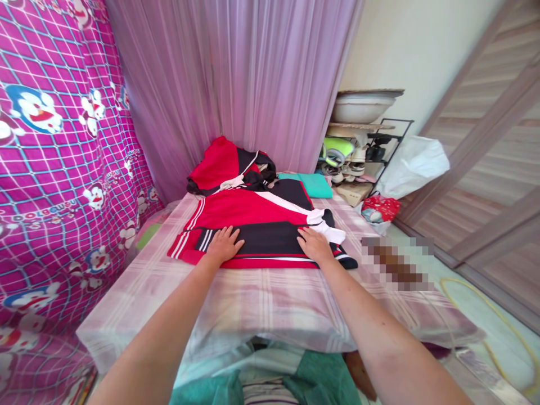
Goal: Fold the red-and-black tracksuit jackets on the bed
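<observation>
A red, black and white jacket (pixel 236 209) lies flat on the table, with a black sleeve folded across its near part. My left hand (pixel 224 245) rests on the left of that sleeve, beside its white-striped cuff, fingers spread. On the sleeve's right end lies my right hand (pixel 314 244), also with fingers apart, near a white collar part (pixel 331 232). Neither hand grips the cloth. Behind the jacket sits a crumpled heap of red and black clothing (pixel 219 166), and a folded teal cloth (pixel 316 185) lies to its right.
A plaid tablecloth (pixel 270 309) covers the table. Purple curtains (pixel 253 73) hang behind it, and a pink cartoon-print cloth (pixel 63 140) hangs at left. At the back right stands a shoe rack (pixel 390 146) with a basin (pixel 363 107) on top, beside a white bag (pixel 415 163).
</observation>
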Tool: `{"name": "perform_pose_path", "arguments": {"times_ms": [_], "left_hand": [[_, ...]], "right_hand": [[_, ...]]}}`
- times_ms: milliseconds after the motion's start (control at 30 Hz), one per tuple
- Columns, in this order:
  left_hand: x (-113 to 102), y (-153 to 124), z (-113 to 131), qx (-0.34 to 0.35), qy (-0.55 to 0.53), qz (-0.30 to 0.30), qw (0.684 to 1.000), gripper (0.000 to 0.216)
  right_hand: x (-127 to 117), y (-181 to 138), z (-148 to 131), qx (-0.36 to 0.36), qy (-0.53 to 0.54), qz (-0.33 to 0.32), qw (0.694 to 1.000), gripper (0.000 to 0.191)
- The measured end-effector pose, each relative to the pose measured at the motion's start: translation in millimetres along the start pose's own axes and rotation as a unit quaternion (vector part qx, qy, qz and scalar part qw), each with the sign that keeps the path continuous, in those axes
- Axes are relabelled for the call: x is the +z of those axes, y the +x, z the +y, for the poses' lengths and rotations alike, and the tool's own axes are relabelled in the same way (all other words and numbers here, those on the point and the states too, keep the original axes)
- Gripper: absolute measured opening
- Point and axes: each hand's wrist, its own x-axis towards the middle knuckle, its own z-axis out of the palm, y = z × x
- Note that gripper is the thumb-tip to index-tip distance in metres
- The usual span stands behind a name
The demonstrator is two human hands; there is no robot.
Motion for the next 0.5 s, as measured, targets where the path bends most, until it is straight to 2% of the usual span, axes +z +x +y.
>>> {"name": "perform_pose_path", "arguments": {"times_ms": [200, 500], "left_hand": [[0, 1, 0, -0.003, 0.005, -0.005, 1.000, 0.064], [1, 2, -2, 0.010, 0.013, 0.000, 1.000, 0.063]], "right_hand": [[0, 0, 0, 0.003, -0.001, -0.002, 1.000, 0.048], [-12, -1, -3, -0.005, -0.014, -0.010, 1.000, 0.047]]}}
